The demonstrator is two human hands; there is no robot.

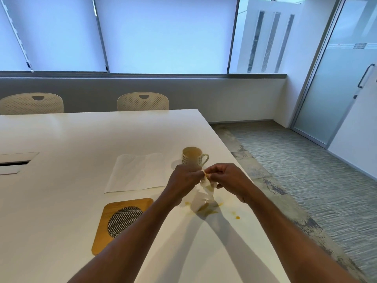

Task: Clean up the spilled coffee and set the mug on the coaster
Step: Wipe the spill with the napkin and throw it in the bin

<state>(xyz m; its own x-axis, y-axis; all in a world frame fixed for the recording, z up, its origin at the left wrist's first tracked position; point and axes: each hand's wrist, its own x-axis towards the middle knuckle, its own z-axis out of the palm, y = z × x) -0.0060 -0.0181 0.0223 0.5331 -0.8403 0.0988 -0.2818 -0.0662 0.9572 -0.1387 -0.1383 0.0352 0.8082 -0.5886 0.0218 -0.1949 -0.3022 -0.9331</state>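
At the far left of the white table point(61, 139) a rectangular cable hatch point(14, 163) sat flush in the surface, and two perforated cream chairs point(142, 102) stood along the far edge under the shaded windows. Nearer the middle, a flat white napkin point(134, 172) lay unfolded, and just near of it rested the wooden coaster point(114, 227) with its round woven metal inset, nothing standing on it. To the right of the napkin the patterned mug point(192, 158) stood upright on the bare table, handle pointing right, well apart from the coaster. Just near of the mug the left hand point(182, 180) and the right hand point(231, 179) met above the table, both pinching a crumpled, coffee-stained tissue point(207, 187) between their fingertips, its lower end hanging down to the surface. Beneath it a yellowish-brown coffee spill point(206, 207) spread on the table, with a few small drops further right near the table's edge. Beyond that edge lay grey striped carpet and, far right, a frosted glass door point(334, 78).
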